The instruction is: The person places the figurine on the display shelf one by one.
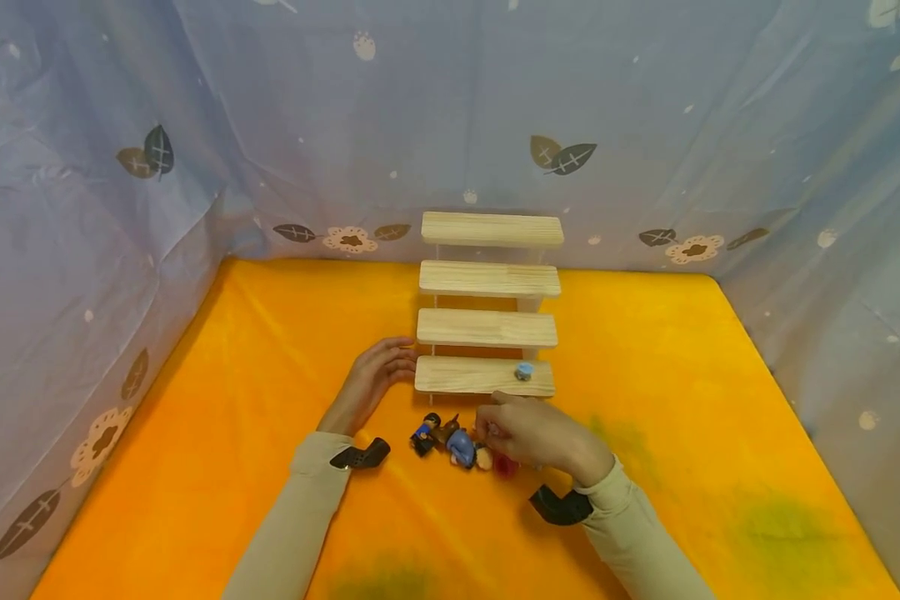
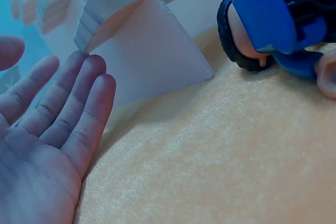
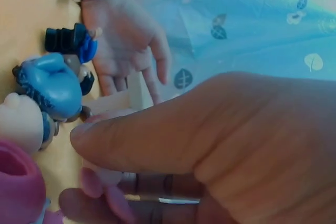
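Note:
My right hand (image 1: 536, 433) pinches a small pink figurine (image 3: 100, 179) between thumb and fingers; much of it is hidden behind the thumb. On the left, my other hand (image 1: 375, 379) has its fingers extended, fingertips at the end of the lowest step of a wooden stepped rack (image 1: 450, 375). On that same step, toward its right, stands a tiny blue-topped figure (image 1: 523, 372). Toy figures lie in front of the rack: one in blue and black (image 1: 424, 435), a blue-bodied one (image 1: 462, 448), a pale one (image 3: 21, 121) and a dark pink one (image 3: 21, 187).
The rack's higher wooden steps (image 1: 491, 227) rise toward a patterned cloth backdrop (image 1: 472, 125). Cloth walls also stand at left and right. A yellow-orange cloth (image 1: 645, 375) covers the surface. Each wrist carries a black band (image 1: 562, 506).

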Demonstrator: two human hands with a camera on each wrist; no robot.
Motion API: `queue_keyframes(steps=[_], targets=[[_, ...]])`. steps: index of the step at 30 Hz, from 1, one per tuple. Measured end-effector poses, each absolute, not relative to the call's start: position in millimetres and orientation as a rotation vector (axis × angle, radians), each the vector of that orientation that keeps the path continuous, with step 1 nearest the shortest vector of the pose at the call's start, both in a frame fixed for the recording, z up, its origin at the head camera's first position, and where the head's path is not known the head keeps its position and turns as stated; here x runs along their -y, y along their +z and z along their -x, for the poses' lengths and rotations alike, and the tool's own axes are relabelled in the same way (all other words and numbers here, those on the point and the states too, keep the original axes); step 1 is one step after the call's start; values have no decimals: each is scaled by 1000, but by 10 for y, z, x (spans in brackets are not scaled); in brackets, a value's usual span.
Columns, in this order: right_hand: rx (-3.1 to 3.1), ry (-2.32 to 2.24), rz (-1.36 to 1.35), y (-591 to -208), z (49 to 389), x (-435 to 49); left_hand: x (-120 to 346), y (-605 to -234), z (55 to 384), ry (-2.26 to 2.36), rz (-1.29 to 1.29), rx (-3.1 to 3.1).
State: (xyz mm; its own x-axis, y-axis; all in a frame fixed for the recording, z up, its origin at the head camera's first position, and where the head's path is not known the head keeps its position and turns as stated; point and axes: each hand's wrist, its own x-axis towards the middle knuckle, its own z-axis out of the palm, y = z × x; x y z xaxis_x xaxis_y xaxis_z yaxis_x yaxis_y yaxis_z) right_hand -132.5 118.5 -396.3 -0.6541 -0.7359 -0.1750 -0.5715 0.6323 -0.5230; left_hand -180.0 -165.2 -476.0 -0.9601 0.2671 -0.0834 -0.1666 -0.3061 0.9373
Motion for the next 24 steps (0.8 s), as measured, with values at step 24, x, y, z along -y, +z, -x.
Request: queue_keyframes(steps=[24], targets=[[-2490, -765, 1071, -3797, 1294, -1185, 1655, -4778, 1807, 2349, -128, -1646]])
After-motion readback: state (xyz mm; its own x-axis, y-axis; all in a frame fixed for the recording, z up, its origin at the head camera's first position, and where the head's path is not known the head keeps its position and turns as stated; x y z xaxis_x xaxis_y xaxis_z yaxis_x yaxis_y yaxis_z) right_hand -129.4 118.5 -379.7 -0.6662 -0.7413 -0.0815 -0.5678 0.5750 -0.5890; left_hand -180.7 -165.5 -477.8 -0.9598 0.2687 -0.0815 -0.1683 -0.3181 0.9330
